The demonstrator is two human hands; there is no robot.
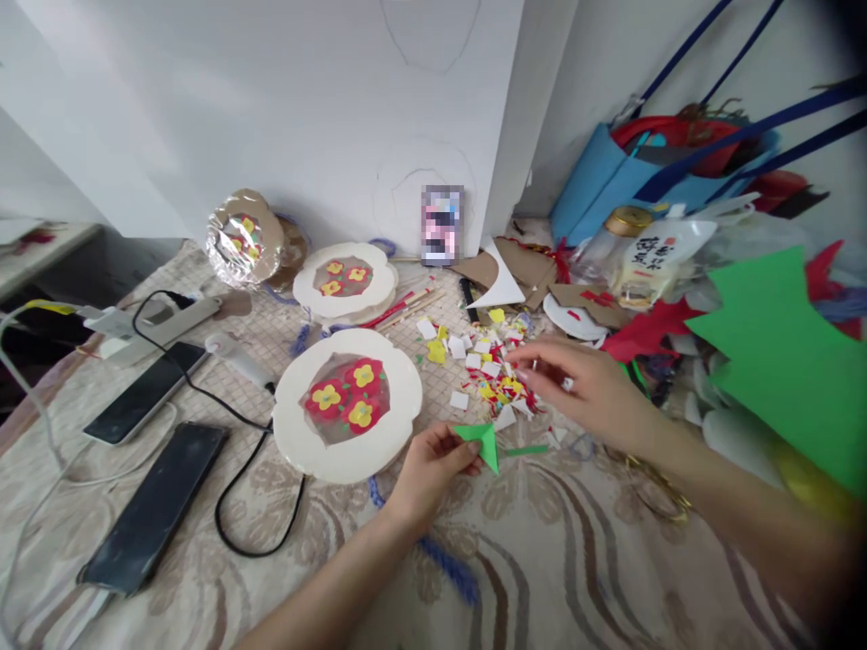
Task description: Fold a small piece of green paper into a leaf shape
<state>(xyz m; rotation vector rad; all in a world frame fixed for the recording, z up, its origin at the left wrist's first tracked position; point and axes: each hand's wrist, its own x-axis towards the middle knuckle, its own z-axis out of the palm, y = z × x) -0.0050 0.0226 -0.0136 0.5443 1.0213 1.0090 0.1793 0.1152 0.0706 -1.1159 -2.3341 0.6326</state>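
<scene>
My left hand [439, 462] pinches a small piece of green paper [484, 444] with pointed corners. My right hand [569, 379] is over the right side of a heap of paper scraps [501, 384] in white, yellow and red. Its fingers are stretched out and apart, with nothing seen between them. Just below the heap, a narrow green paper strip [526, 450] lies on the cloth. Left of my left hand lies a white scalloped fan-like disc [284, 424] with red and yellow paper flowers at its centre.
Behind lie another white disc [308, 280] and a plastic-wrapped one [267, 212]. Two dark phones [159, 506], cables and a power strip [163, 329] occupy the left. At right are a large green sheet [786, 361], a glue pouch [667, 244] and a blue bag [589, 181].
</scene>
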